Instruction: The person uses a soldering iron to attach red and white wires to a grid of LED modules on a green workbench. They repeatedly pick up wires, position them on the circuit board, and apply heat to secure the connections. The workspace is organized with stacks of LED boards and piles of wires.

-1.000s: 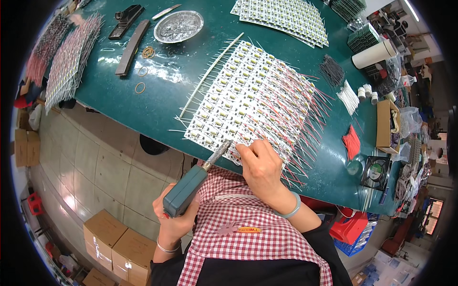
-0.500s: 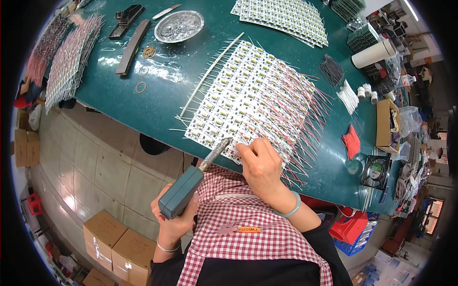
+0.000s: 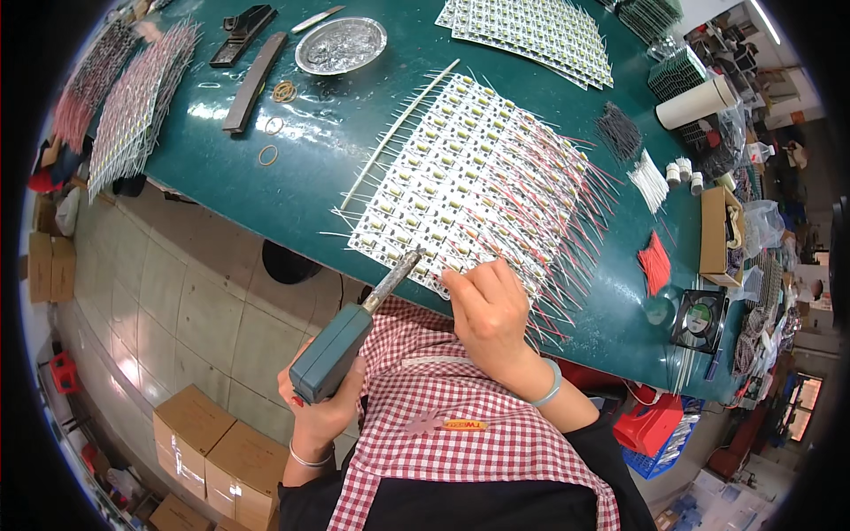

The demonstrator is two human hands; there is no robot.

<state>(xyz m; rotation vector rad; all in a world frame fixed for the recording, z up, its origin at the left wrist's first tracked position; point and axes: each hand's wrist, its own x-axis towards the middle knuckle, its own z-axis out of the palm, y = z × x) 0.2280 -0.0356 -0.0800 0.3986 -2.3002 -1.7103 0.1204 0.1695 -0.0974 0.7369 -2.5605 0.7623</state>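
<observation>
Head camera looks down (close) over workbench (image 3: 301,186).

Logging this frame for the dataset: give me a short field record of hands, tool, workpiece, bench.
left hand: grips the teal handle of a soldering iron, tip at the near edge of the board panel
right hand: fingers pressed on the near edge of the panel, beside the iron tip
workpiece: panel of small white boards with red and white wire leads sticking out
bench: green top
far items: round metal dish, rubber bands, second white panel
clothing: red checked apron
</observation>
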